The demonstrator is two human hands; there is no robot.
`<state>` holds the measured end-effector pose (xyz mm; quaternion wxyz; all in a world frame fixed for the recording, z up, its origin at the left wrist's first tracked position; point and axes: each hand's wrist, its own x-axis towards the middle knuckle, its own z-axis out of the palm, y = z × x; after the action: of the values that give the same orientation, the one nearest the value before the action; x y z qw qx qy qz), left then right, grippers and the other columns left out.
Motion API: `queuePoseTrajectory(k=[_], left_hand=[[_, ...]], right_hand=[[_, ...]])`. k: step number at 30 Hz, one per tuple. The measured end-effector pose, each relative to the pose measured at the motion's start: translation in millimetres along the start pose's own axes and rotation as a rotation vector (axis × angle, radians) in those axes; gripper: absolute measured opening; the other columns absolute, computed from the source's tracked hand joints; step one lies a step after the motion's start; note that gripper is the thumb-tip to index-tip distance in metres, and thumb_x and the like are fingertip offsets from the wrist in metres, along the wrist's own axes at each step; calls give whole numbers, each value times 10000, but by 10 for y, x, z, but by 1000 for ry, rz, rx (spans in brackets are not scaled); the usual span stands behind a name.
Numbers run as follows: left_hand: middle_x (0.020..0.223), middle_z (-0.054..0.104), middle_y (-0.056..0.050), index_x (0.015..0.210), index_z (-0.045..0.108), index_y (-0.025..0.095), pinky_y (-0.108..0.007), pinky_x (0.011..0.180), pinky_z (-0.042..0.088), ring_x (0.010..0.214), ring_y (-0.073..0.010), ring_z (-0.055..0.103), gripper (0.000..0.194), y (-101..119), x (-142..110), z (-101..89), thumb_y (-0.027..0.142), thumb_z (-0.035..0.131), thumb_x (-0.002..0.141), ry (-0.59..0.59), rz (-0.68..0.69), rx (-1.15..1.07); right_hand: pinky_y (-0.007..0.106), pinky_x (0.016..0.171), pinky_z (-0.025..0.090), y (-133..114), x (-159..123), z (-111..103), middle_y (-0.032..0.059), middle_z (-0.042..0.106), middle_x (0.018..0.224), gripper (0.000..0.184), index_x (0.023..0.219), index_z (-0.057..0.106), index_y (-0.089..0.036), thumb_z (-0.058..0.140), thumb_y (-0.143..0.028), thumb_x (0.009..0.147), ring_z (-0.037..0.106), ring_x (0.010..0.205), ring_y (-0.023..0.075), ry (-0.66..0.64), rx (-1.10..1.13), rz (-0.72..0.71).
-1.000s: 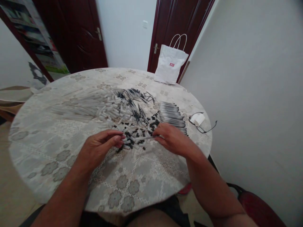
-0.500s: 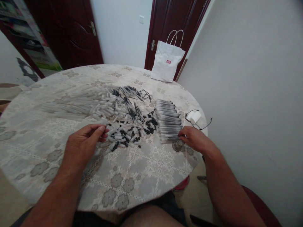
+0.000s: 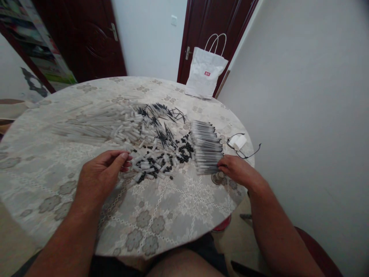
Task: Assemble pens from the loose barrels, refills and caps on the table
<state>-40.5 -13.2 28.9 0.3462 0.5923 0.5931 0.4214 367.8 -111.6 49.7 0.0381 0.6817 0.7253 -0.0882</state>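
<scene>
My left hand hovers at the left edge of a pile of pale pen caps with black ends. Its thumb and fingers are drawn together; what they hold, if anything, is hidden. My right hand has its fingertips closed on the right end of a pen at the near side of a neat row of pens. These pens lie side by side, clear with dark insides. Small black plugs are heaped between the caps and the row.
Long clear pen barrels spread over the left of the round table. Thin black refills lie scattered behind the caps. Eyeglasses and a white object rest at the right edge. A white paper bag stands at the back.
The view has shifted very slightly. Both hands keep nearly the same positions, the right still at the near end of the pen row.
</scene>
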Motion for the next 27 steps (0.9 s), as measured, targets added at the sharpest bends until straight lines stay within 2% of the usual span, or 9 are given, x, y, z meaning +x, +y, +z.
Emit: queuePoseTrajectory(k=[5, 10, 13, 15, 17, 20, 24, 27], left_hand=[[869, 769, -29, 1003, 737, 172, -285, 706, 574, 706, -169, 711, 302, 5, 2, -51, 429, 655, 866, 33, -3, -28], [862, 772, -57, 962, 736, 152, -271, 655, 574, 665, -160, 696, 300, -55, 18, -75, 416, 635, 861, 50, 19, -94], [899, 778, -63, 973, 736, 166, -266, 663, 567, 708, -170, 709, 314, -120, 33, -99, 434, 603, 876, 48, 43, -43], [915, 780, -61, 994, 738, 177, -276, 700, 566, 747, -182, 719, 327, -155, 35, -121, 444, 581, 888, 46, 74, 29], [910, 780, -55, 1015, 744, 189, -296, 762, 562, 787, -197, 723, 330, -174, 28, -141, 444, 572, 896, 36, 119, 126], [930, 781, -53, 1030, 751, 208, -327, 856, 542, 857, -220, 721, 314, -184, 15, -154, 429, 562, 911, -2, 198, 258], [993, 781, -76, 1056, 742, 207, -352, 885, 524, 918, -241, 719, 303, -225, 27, -133, 401, 546, 928, -60, 257, 339], [966, 776, -84, 1082, 737, 197, -357, 856, 521, 892, -247, 719, 306, -281, 48, -109, 382, 555, 920, -87, 268, 379]], right_hand=[[255, 843, 432, -41, 28, -6, 81, 715, 1035, 214, 1029, 744, -187, 555, -218, 933, 651, 951, 191, 19, -6, 54], [278, 843, 448, 38, 67, 85, 86, 716, 1019, 201, 996, 729, -194, 545, -243, 932, 656, 935, 205, 14, 0, 17], [295, 843, 460, 58, 84, 92, 83, 718, 992, 202, 979, 721, -206, 530, -257, 936, 664, 912, 214, 7, -16, -5], [308, 836, 469, -5, 85, 46, 89, 722, 983, 221, 988, 720, -210, 512, -271, 947, 671, 903, 223, 47, -34, -10], [322, 831, 478, -156, 90, -35, 100, 725, 994, 243, 1012, 719, -208, 495, -285, 960, 675, 901, 232, 131, -43, -30], [329, 845, 479, -546, 147, -173, 104, 722, 1039, 253, 1052, 712, -211, 490, -305, 975, 671, 921, 236, 227, -18, -132], [291, 835, 461, -1183, 376, -270, 93, 724, 1070, 248, 1124, 702, -227, 503, -289, 990, 674, 964, 219, 130, -6, -249], [284, 792, 451, -1535, 635, -234, 90, 732, 1054, 224, 1089, 700, -218, 518, -291, 981, 681, 962, 222, 67, -84, -226]])
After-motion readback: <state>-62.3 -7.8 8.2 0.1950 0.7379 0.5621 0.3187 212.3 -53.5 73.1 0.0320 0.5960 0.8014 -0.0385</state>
